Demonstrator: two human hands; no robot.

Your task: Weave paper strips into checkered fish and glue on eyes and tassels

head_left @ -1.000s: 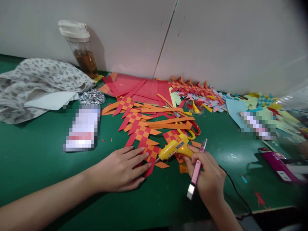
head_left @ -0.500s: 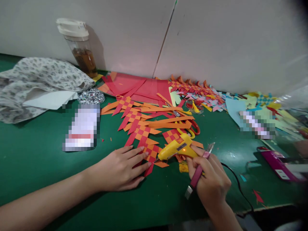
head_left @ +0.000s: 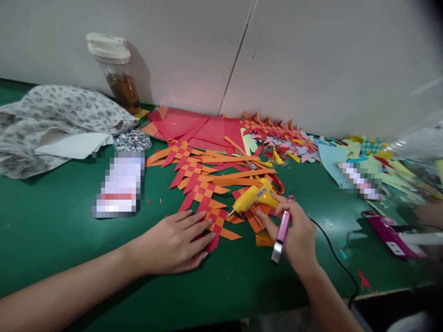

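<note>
Head cam shows the right hand with its fingers wrapped around two things at once: the handle of the yellow glue gun and a pink craft knife tucked along the palm, metal end pointing back toward the wrist. Compared with a second ago, that hand has pushed forward and lifted a little, so the gun's nozzle now sits just past the far corner of the woven red-and-orange paper piece instead of right at its near edge. Looks like glue is going onto a new spot, though I can't make out any bead from here.

Left hand hasn't budged: fingers spread flat, tips pressing the woven piece down on the green counter.

Behind the woven piece lies a heap of more woven strips, then red paper sheets. Further left of it there's a dish of googly eyes, a floral cloth and a drink bottle by the wall. The gun's black cord trails off right.
</note>
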